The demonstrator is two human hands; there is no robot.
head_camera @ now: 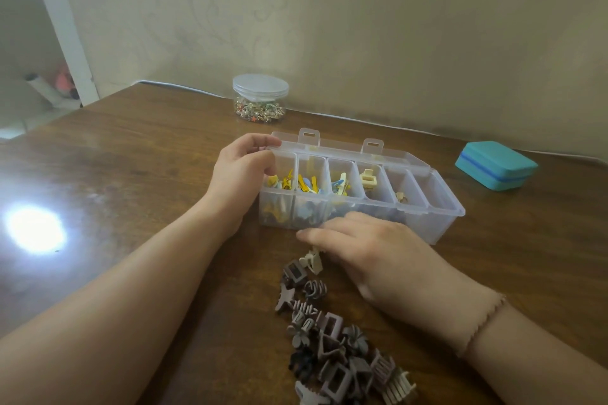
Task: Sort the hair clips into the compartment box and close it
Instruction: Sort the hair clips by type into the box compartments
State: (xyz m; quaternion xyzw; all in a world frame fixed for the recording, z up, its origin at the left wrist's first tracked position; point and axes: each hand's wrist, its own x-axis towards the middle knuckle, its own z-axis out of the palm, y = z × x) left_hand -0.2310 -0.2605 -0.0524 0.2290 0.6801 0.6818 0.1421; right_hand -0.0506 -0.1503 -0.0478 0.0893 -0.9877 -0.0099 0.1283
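Beside compartment box (441, 207), right hand (371, 256) fingers pinch beige claw clip (314, 260); left hand (241, 171) grips box corner. Clip probably light, rigid, springy; hold by body.

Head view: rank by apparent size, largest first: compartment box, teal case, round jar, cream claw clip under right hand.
1. compartment box, clearly the widest.
2. teal case and round jar: look alike in extent, and the jar sits farther back, so no ranking between them.
3. cream claw clip, smallest, partly hidden by the right hand.
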